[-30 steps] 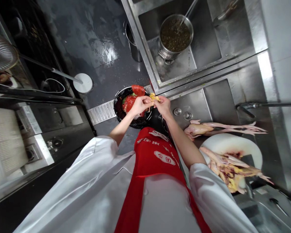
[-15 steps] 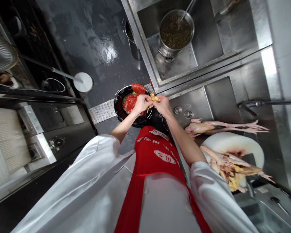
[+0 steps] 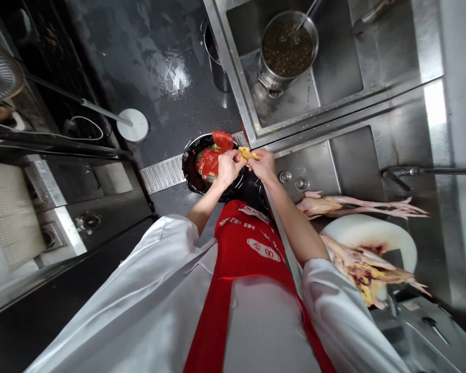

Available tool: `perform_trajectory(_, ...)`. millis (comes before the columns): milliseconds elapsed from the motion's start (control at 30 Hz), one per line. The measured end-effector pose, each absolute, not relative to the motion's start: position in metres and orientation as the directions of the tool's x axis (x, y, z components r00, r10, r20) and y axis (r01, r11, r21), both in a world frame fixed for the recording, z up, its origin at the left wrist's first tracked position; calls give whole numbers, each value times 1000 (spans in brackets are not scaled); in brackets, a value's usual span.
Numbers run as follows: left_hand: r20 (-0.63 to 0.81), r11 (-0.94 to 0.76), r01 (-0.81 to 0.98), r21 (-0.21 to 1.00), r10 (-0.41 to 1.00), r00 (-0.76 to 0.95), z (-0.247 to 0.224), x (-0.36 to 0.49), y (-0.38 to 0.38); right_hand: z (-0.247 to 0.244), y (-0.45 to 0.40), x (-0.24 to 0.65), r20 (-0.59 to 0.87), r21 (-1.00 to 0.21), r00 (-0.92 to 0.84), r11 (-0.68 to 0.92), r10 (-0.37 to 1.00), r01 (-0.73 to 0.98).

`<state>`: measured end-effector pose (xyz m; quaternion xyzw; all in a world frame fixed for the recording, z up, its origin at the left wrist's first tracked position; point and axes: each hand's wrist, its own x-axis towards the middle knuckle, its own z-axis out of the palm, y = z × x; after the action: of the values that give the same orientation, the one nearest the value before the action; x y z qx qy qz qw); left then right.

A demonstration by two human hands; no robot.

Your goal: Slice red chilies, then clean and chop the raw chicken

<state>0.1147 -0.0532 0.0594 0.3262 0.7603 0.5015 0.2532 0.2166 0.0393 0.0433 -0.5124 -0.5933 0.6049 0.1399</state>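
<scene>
Both of my hands meet over the near right rim of a bin (image 3: 190, 178) lined with a black bag. A small yellow piece, which looks like poultry fat or gizzard lining, (image 3: 247, 153) is pinched between them. My left hand (image 3: 230, 168) has its fingers closed on the piece's left side. Opposite it, my right hand (image 3: 262, 165) grips the piece with thumb and fingers. Red plastic bags (image 3: 208, 161) and some green scraps lie in the bin. To my right, a cut-open plucked chicken (image 3: 367, 267) rests on a round white cutting board (image 3: 399, 235).
A whole plucked bird (image 3: 322, 205) lies at the sink edge behind the board. A metal pot of dark liquid (image 3: 289, 49) with a ladle stands in the far sink (image 3: 310, 101). A faucet (image 3: 411, 171) juts in from the right. A knife-like tool (image 3: 435, 329) lies at lower right.
The yellow piece now looks more compact, and the stringy bits hanging below it no longer show. My hands stay together over the bin rim. The view has shifted slightly.
</scene>
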Motion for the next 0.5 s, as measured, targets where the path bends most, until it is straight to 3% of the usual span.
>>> perform_trajectory(167, -5, 227, 241, 944, 738, -674, 64, 126, -57, 48, 39, 223, -464, -849, -450, -237, 763, 472)
perform_trajectory(267, -84, 215, 122, 969, 752, -653, 59, 125, -56, 52, 41, 226, -451, -848, -461, -206, 765, 488)
perform_trajectory(500, -309, 256, -210, 944, 907, -285, 38, 98, -48, 58, 49, 231, -467, -832, -505, -169, 725, 528)
